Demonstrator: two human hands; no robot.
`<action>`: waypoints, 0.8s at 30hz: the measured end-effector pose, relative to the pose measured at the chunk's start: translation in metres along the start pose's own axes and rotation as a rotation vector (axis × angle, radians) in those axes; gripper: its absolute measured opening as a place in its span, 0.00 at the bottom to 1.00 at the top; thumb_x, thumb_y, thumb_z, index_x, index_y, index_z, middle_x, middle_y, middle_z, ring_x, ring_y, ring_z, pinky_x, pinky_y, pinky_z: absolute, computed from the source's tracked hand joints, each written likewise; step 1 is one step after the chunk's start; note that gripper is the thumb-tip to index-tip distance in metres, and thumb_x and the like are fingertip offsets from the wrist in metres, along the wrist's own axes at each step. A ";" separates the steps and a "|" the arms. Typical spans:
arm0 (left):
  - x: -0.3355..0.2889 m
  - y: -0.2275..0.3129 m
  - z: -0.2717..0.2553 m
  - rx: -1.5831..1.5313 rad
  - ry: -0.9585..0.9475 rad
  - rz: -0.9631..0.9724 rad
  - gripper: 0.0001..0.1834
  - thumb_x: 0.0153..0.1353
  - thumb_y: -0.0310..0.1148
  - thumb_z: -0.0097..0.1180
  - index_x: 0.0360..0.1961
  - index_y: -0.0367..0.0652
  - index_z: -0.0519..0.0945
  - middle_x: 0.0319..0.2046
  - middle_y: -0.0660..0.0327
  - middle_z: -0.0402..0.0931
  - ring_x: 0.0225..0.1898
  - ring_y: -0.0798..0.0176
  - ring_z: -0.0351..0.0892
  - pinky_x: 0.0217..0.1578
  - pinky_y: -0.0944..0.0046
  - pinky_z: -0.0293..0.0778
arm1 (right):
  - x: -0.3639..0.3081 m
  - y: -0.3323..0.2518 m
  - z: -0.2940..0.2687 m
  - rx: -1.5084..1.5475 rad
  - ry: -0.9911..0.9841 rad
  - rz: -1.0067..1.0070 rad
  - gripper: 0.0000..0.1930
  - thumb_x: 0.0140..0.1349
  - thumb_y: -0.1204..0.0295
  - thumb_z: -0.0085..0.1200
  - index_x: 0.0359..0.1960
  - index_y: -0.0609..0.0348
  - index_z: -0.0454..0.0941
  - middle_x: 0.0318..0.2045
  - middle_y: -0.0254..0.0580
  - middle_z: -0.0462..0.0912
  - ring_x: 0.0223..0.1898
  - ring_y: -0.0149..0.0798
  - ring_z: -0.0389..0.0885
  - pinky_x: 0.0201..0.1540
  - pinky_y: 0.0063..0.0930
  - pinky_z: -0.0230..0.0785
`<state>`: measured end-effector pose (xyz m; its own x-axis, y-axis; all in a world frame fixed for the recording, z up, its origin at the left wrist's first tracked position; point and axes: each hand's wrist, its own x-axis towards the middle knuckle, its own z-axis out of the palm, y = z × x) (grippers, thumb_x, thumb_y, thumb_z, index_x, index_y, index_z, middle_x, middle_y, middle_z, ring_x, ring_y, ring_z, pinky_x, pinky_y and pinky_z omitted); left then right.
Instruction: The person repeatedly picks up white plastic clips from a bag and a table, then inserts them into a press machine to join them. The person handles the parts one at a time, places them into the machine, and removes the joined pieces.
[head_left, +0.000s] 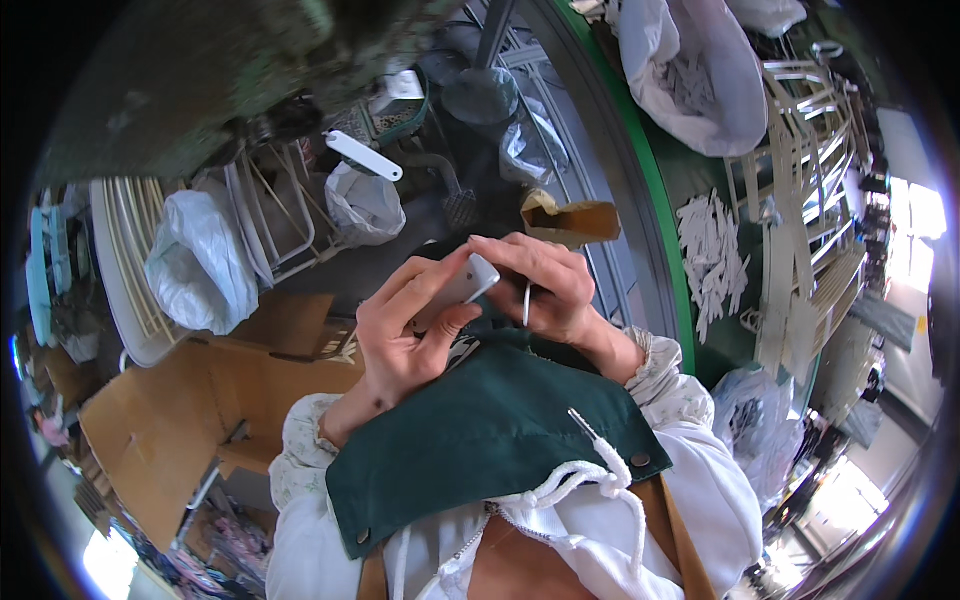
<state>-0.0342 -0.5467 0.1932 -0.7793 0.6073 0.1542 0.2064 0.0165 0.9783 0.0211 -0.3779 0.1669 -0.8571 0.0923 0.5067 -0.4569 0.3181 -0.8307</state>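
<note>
In front of my chest, my left hand [400,312] grips a flat white plastic strip [479,280] with a rounded end and a small hole, fingers along one side and thumb on the other. My right hand [552,283] is close by on the right, its fingers curled, their tips near the strip's end. A thin white piece [527,303], seen edge-on, sticks out below its fingers; the rest of it is hidden. A similar long white strip [363,156] with a hole at its end lies beyond, up and to the left.
A green-edged conveyor belt [705,300] on the right carries a heap of white strips [712,255] and a white sack [700,90]. An open cardboard box [150,420] stands at left, below a plastic bag [203,265]. Dark machinery [200,90] overhangs the far left.
</note>
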 end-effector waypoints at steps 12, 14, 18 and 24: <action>-0.011 -0.001 -0.030 0.136 0.073 0.248 0.26 0.46 0.16 0.63 0.51 0.37 0.77 0.29 0.54 0.76 0.25 0.59 0.78 0.27 0.68 0.74 | 0.007 0.011 0.042 0.087 -0.036 -0.187 0.16 0.57 0.76 0.55 0.45 0.71 0.69 0.35 0.51 0.80 0.24 0.38 0.81 0.26 0.25 0.73; -0.013 -0.002 -0.034 0.148 0.085 0.277 0.26 0.46 0.16 0.63 0.51 0.36 0.77 0.29 0.54 0.76 0.25 0.58 0.78 0.26 0.68 0.74 | 0.009 0.011 0.044 0.079 -0.091 -0.206 0.18 0.60 0.72 0.54 0.46 0.71 0.66 0.36 0.52 0.80 0.28 0.39 0.82 0.30 0.26 0.75; -0.018 -0.002 -0.039 0.156 0.086 0.282 0.27 0.45 0.16 0.64 0.51 0.36 0.77 0.28 0.54 0.76 0.24 0.58 0.78 0.26 0.68 0.74 | 0.007 0.008 0.052 0.085 -0.094 -0.191 0.21 0.59 0.72 0.55 0.50 0.71 0.64 0.36 0.51 0.80 0.31 0.41 0.83 0.32 0.29 0.75; -0.018 -0.011 -0.056 0.350 0.120 0.147 0.23 0.46 0.21 0.66 0.47 0.36 0.78 0.26 0.55 0.76 0.22 0.58 0.77 0.22 0.65 0.72 | 0.017 -0.005 0.018 -0.059 -0.204 0.334 0.32 0.51 0.83 0.57 0.61 0.63 0.62 0.37 0.49 0.76 0.36 0.45 0.79 0.36 0.33 0.72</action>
<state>-0.0558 -0.6026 0.1876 -0.7859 0.5263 0.3244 0.4937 0.2183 0.8418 0.0051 -0.3946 0.1756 -0.9887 0.0124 0.1495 -0.1353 0.3564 -0.9245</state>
